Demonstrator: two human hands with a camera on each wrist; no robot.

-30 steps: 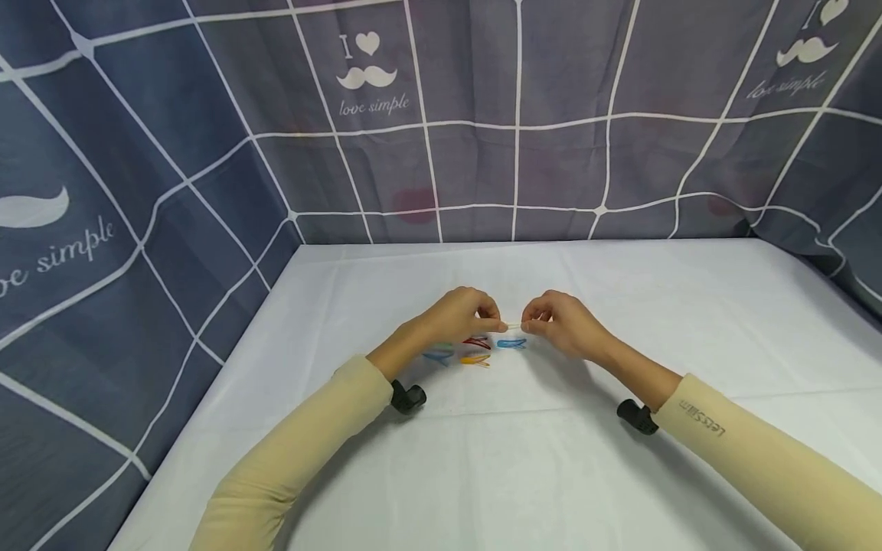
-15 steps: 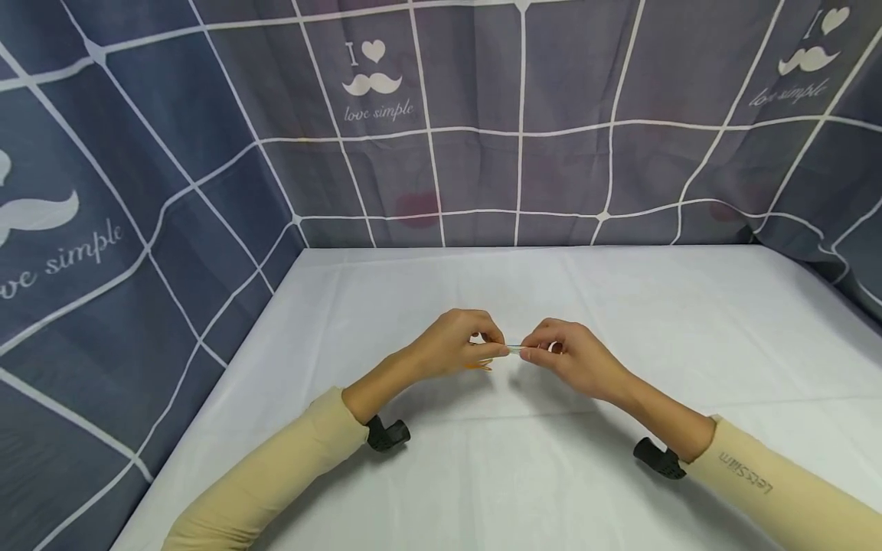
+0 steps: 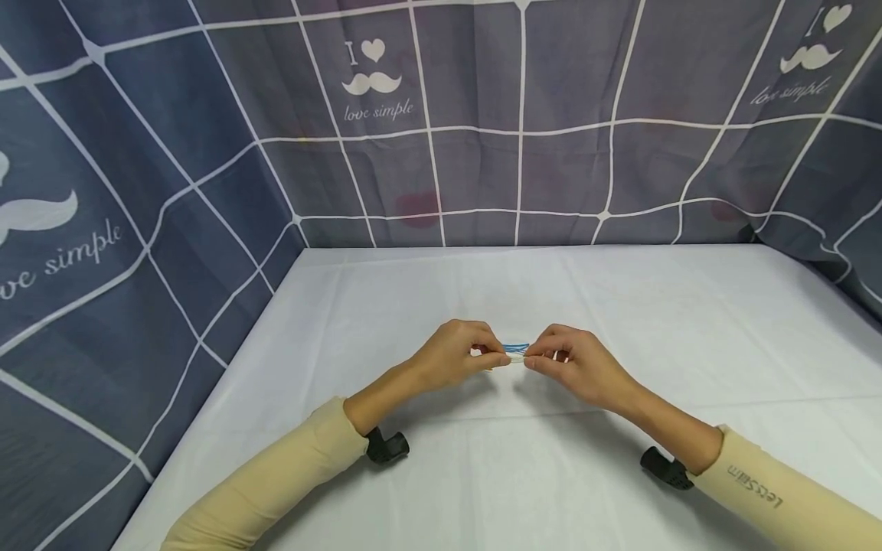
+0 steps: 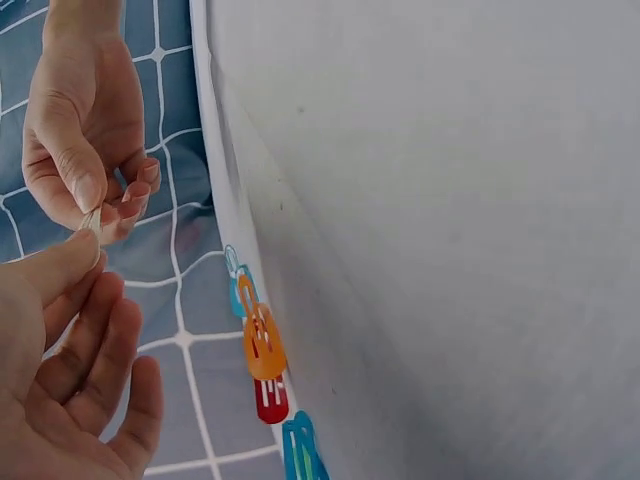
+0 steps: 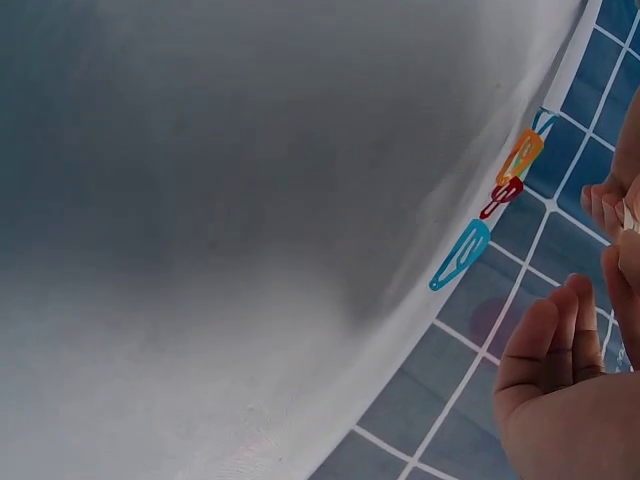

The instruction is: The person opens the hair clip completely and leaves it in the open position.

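Observation:
Between my two hands a small white snap hair clip is stretched, raised over the table. My left hand pinches one end with thumb and fingertips, and my right hand pinches the other. In the left wrist view, only a pale sliver of the white clip shows between the fingertips. Behind it in the head view lies a blue hair clip. An orange hair clip and a red one lie on the cloth, mostly hidden by my left hand in the head view.
The white-clothed table spreads around the hands. More bluish clips lie in the cluster with the orange and red ones. A dark checked curtain hangs along the back and sides.
Both hands have come down in the head view, towards the person, keeping hold of the white hair clip. My left hand now covers most of the clips. The head view has tilted slightly.

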